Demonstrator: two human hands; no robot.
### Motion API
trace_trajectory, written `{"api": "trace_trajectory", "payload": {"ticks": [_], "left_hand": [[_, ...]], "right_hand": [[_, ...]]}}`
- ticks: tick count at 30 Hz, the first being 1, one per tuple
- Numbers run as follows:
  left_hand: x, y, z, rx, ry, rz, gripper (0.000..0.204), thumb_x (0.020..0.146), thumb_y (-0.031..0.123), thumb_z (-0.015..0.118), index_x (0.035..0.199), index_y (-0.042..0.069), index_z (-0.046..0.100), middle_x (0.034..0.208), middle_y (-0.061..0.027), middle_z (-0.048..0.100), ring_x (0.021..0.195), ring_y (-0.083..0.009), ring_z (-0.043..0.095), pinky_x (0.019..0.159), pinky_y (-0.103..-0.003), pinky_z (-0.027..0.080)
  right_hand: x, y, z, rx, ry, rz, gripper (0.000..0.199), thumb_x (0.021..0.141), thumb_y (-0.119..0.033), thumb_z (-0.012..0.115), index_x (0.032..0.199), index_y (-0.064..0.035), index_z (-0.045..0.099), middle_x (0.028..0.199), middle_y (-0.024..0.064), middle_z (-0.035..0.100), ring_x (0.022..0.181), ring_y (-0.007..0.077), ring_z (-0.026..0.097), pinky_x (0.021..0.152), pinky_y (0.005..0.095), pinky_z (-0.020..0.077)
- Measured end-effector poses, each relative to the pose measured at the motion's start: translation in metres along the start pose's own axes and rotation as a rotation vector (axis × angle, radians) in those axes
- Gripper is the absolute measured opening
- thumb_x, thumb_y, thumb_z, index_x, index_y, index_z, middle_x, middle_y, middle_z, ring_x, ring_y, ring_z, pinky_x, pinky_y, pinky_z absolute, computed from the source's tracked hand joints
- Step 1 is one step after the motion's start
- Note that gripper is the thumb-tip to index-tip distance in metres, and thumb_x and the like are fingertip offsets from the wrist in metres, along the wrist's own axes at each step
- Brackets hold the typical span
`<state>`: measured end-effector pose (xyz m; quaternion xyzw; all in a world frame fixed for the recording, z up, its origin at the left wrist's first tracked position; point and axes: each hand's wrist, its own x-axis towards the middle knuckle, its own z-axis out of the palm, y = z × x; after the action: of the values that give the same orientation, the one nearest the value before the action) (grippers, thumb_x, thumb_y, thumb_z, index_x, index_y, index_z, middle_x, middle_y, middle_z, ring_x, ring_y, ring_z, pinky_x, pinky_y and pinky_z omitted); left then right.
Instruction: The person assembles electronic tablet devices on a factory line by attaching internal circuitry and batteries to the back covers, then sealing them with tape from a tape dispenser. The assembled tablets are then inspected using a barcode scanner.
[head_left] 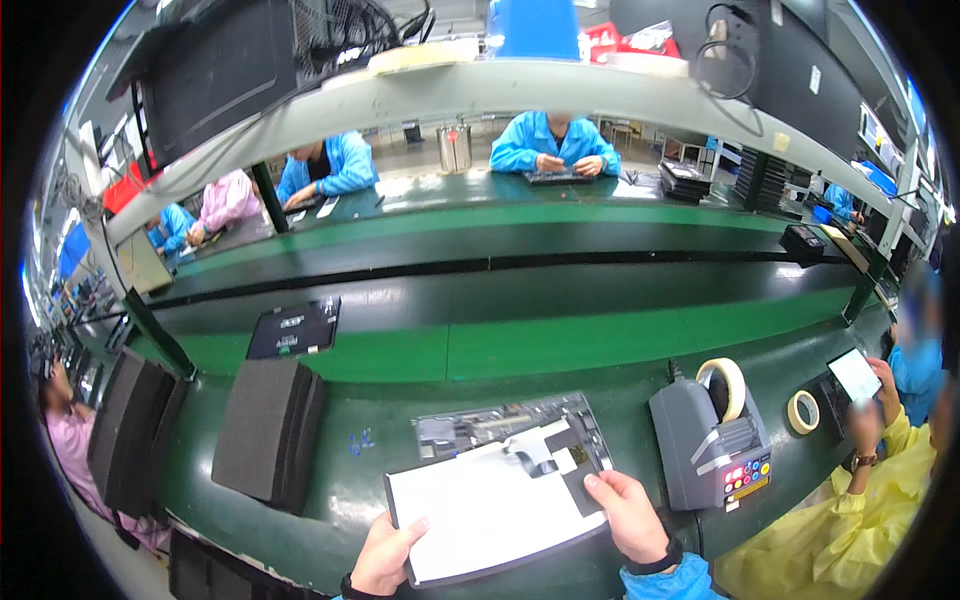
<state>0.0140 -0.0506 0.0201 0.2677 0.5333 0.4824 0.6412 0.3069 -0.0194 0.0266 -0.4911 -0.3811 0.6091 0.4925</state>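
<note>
Black foam stacks: two upright piles of matte, soft-looking slabs at the left of the table, square-cut edges.
Dark tray: flat, glossy, rectangular, lying alone on the belt behind the stacks.
Green table: smooth curved front edge, slightly shiny, a few small blue specks on it.
Left hand: grip closed on the near left corner of the flat panel, thumb lying on the white face.
Flat panel: thin, rigid, dark-rimmed rectangle held just above the near edge of the table, between both hands; mostly covered by a smooth white sheet, with dark parts and a pale strip bare at the far right corner.
Grey tray: shiny moulded plastic with shallow pockets, on the table just behind the panel, partly hidden by it.
Right hand: grip closed on the right edge of the panel, fingers on top; black band at the wrist.
Step in hand: by the look of it, handling the panel at its sheeted face, held tilted toward the wearer.
Next move: calls for a level two-handed hold and fingers kept to the edges.
Tape dispenser: grey boxy plastic with coloured buttons, a cream tape roll standing on it.
Loose roll: cream ring, flat on the table.
Yellow sleeve: a co-worker's, far right.
</note>
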Motion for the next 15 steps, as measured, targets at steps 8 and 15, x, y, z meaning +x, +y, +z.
{"api": "trace_trajectory", "payload": {"ticks": [8,15], "left_hand": [[-0.021,-0.009,-0.025,0.38,0.081,0.096,0.046,0.08,0.009,0.066,0.12,-0.004,0.046,0.11,-0.0118,0.057,0.097,-0.0197,0.057,0.084,-0.03,0.046],[-0.007,0.074,0.006,1.305,0.03,0.875,0.03,0.08,0.012,0.062,0.106,-0.002,0.059,0.093,-0.0128,0.061,0.087,-0.0218,0.058,0.076,-0.027,0.046]], "right_hand": [[-0.022,0.02,-0.001,0.037,-0.105,0.167,0.024,0.095,-0.017,0.05,0.101,0.005,0.056,0.082,0.0057,0.064,0.066,0.0096,0.059,0.053,0.0246,0.0492],[-0.039,0.04,-0.002,0.093,-0.076,0.112,0.025,0.094,-0.01,0.049,0.111,0.0079,0.053,0.102,0.0098,0.064,0.09,0.0121,0.059,0.082,0.0251,0.0461]]}}
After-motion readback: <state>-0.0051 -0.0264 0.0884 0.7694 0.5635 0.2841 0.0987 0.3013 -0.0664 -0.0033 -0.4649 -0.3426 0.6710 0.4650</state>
